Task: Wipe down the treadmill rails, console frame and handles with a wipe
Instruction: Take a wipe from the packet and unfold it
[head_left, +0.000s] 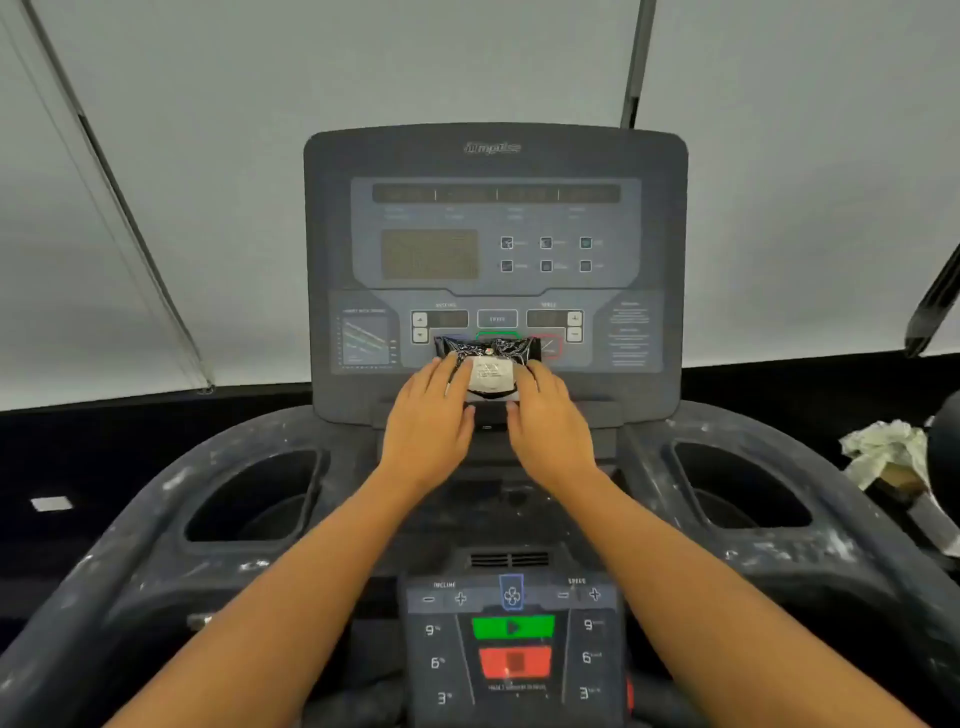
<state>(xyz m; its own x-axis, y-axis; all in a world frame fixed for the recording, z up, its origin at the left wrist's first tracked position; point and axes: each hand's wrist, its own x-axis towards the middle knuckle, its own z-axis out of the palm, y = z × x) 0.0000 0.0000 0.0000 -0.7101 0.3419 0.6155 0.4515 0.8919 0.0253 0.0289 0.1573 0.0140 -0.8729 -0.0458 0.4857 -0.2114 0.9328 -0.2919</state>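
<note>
A black wipe packet (491, 370) with a white label stands against the lower part of the treadmill console (493, 156), resting on the ledge (595, 401) below the buttons and covering the middle ones. Both hands meet on it. The left hand (428, 421) lies over its left end, fingers nearly straight along the wrapper and the thumb tucked at its lower edge. The right hand (550, 426) grips the right end the same way, so the packet sits between the two hands, just beyond the knuckles. Nearer the person, the dusty, white-flecked console frame (156, 519) spreads to both sides, with a keypad (514, 654) bearing green and red buttons between the forearms. Crumpled paper (883, 452) lies at the far right.
</note>
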